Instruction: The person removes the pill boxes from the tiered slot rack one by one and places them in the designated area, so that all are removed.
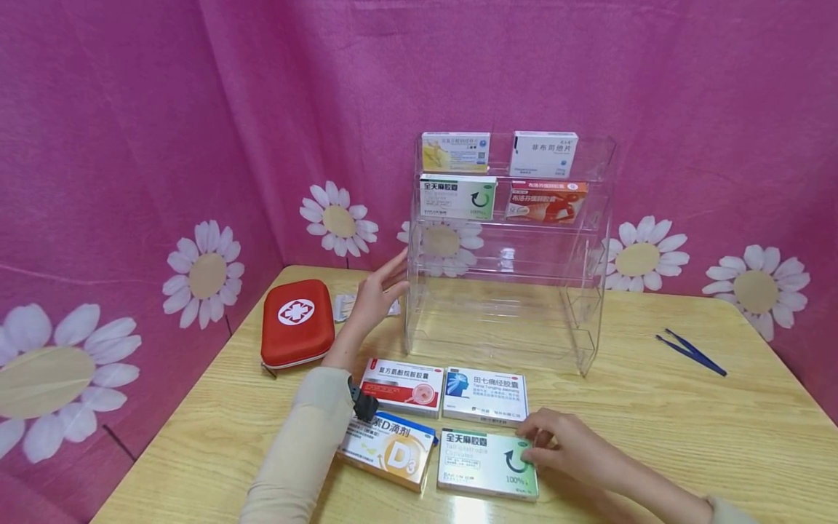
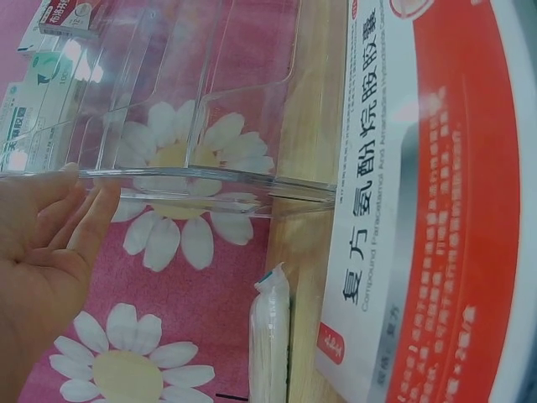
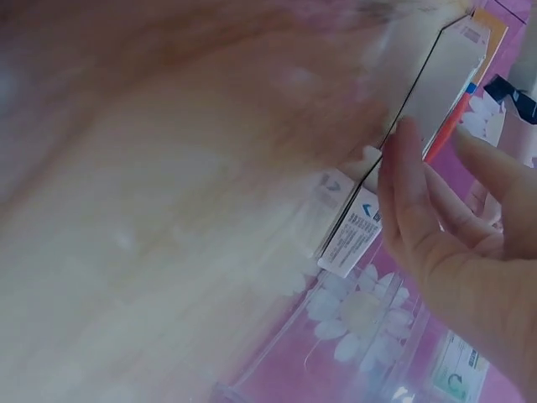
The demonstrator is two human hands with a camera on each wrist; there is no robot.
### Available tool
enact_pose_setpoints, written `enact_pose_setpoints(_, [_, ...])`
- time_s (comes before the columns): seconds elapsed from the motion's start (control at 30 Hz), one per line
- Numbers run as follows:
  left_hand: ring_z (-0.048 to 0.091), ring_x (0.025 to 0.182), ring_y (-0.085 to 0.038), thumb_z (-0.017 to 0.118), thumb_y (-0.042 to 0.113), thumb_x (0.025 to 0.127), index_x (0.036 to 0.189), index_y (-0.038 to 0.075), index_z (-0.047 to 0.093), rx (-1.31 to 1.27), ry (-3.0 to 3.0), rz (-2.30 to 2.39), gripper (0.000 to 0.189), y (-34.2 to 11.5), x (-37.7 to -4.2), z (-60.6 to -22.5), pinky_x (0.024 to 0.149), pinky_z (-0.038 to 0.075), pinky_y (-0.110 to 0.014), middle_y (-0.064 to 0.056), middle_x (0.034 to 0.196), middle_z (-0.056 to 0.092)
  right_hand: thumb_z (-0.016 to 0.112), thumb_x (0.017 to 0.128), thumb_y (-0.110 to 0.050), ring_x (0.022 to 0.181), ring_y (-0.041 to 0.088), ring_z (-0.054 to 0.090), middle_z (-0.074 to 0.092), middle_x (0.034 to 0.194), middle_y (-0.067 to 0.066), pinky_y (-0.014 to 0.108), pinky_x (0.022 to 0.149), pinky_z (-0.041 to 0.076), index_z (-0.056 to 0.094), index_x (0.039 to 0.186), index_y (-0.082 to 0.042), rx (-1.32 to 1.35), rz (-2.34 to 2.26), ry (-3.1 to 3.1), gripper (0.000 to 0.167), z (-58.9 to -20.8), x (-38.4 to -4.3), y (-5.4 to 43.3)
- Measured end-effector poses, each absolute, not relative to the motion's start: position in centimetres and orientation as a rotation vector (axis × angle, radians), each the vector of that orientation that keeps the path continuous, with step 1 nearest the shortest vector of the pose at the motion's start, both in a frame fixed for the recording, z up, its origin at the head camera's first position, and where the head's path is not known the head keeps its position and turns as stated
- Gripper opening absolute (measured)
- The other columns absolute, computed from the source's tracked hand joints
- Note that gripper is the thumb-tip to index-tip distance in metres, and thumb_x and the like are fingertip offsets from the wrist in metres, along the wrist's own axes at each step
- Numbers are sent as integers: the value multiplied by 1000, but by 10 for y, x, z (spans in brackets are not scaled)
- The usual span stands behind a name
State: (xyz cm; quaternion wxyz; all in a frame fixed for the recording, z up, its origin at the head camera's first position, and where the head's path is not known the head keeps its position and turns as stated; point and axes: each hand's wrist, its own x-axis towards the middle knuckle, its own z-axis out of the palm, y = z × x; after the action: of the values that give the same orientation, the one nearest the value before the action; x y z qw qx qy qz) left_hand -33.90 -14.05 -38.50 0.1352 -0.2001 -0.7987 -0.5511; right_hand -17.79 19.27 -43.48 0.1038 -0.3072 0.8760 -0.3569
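Observation:
My left hand [image 1: 374, 300] reaches up to the left side of a clear acrylic display rack [image 1: 500, 349], fingers extended and touching its edge. At the right end of a green-and-white medicine box [image 1: 481, 466] lying flat on the table is my right hand [image 1: 566, 445]. Its fingertips [image 3: 404, 134] are at the box's edge, and the thumb [image 3: 470, 151] stands apart from them over the box. Beside that box lie a vitamin D box [image 1: 386, 447], partly behind my left forearm, a red-and-white capsule box [image 1: 401, 386] and a blue-and-white capsule box [image 1: 486, 394].
The rack's upper tiers hold a yellow-and-white box [image 1: 455, 151], a white box [image 1: 543, 154], another green-and-white box [image 1: 457, 196] and a red box [image 1: 547, 201]. A red first-aid case [image 1: 297, 324] and small white packets [image 1: 343, 307] sit left; blue tweezers [image 1: 692, 353] lie right.

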Motion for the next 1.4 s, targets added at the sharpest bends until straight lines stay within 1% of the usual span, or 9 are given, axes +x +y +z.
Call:
enact_pose_setpoints(0.2, [59,127,-32,61,-1,93,148,13,43,-570,-2315,-1610,60,-139,-338,-384,103,52,-38,-18,142,55,69,91,-18,78,-5,59,69,91,3,19,63,57,69,98,-6,-933,-1153,2662,14,-425,-182,200])
enact_pose_setpoints(0.4, [56,130,-34,59,-2,93,149,10,41,-526,-2354,-1641,60,-138,-335,-379,107,49,-42,-19,144,52,70,89,-10,82,-4,60,70,98,9,22,67,60,69,102,-5,-950,-1153,2890,14,-402,-206,208])
enact_pose_setpoints(0.57, [56,130,-33,59,-2,94,150,11,40,-523,-2357,-1643,61,-139,-338,-381,106,49,-40,-19,144,53,73,86,-7,84,12,67,72,101,9,27,71,61,69,107,-5,-1030,-1112,3182,22,-380,-241,219])
enact_pose_setpoints(0.67, [56,129,-32,59,-2,94,150,13,41,-514,-2363,-1639,61,-139,-338,-381,106,49,-40,-18,144,53,74,84,-5,86,23,66,71,101,11,21,69,58,68,110,-4,-1028,-1086,3346,27,-363,-262,225])
enact_pose_setpoints(0.77, [57,129,-31,59,-1,94,150,15,41,-497,-2374,-1634,60,-138,-338,-381,106,50,-39,-16,145,53,75,82,-2,89,27,63,69,102,14,9,70,47,67,113,-2,-1011,-1103,3459,32,-347,-282,231])
enact_pose_setpoints(0.87, [57,129,-31,60,0,94,149,16,42,-486,-2377,-1639,60,-138,-338,-382,106,50,-39,-15,145,53,74,82,0,92,29,61,67,103,18,8,76,42,66,115,0,-974,-1183,3511,34,-332,-299,235])
enact_pose_setpoints(0.97, [57,129,-31,60,0,94,149,15,42,-488,-2374,-1632,60,-138,-338,-382,106,50,-39,-15,145,53,74,82,0,97,34,58,64,105,22,21,79,44,65,116,2,-922,-1252,3557,36,-317,-314,237])
enact_pose_setpoints(1.17, [58,128,-31,60,0,94,149,14,42,-498,-2367,-1626,60,-139,-338,-384,105,50,-38,-15,145,53,72,85,-3,113,42,51,58,119,26,59,93,44,62,121,2,-873,-1214,3630,38,-295,-339,239])
enact_pose_setpoints(1.4, [58,128,-31,60,1,94,149,15,42,-498,-2367,-1627,59,-140,-339,-384,106,50,-39,-15,144,54,73,84,-3,114,41,54,62,121,23,61,98,46,62,121,0,-941,-992,3746,38,-282,-366,245])
